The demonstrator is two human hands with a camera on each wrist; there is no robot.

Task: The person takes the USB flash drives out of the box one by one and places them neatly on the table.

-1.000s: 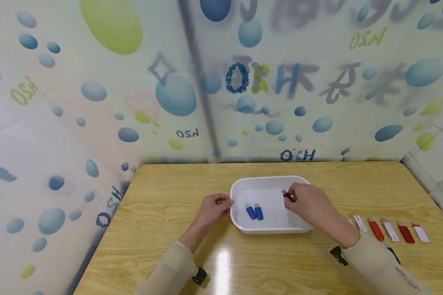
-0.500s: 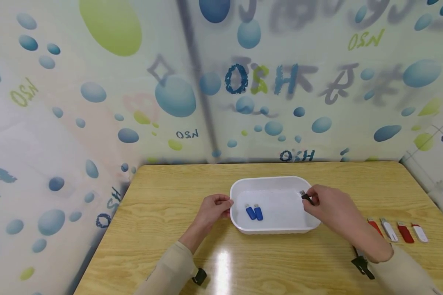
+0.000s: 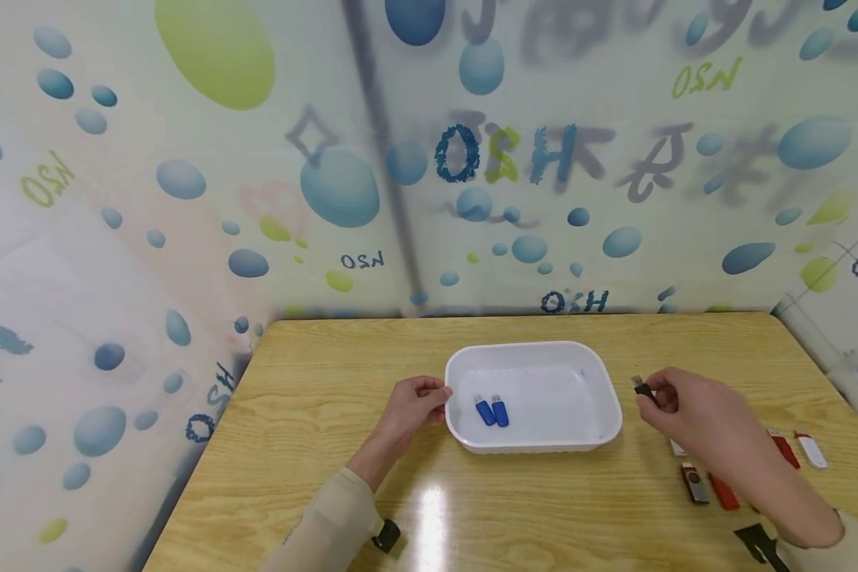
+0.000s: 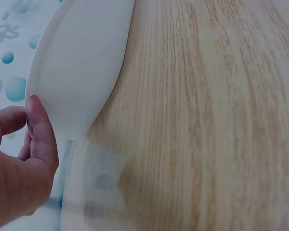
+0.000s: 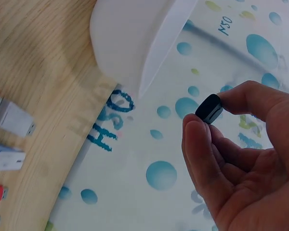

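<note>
My left hand (image 3: 415, 407) pinches the left rim of a white plastic basin (image 3: 543, 438); the left wrist view shows thumb and fingers on either side of that rim. Two blue USB sticks (image 3: 500, 411) lie side by side in the basin's left part. To the right of the basin, above the table, my right hand (image 3: 708, 417) pinches a black USB stick (image 3: 643, 389) between thumb and fingers, its metal plug pointing up and left. The right wrist view gives the black stick (image 5: 209, 109) end-on at the fingertips.
Several more USB sticks lie on the wooden table (image 3: 314, 373) at the right, among them a grey-brown one (image 3: 694, 485), a red one (image 3: 724, 492) and a white one (image 3: 811, 451). My right forearm hides part of them. A patterned wall stands behind the table.
My right hand has moved right with the black USB stick, from above the basin to beyond its right rim. My left hand stays on the basin, and the blue sticks have not moved.
</note>
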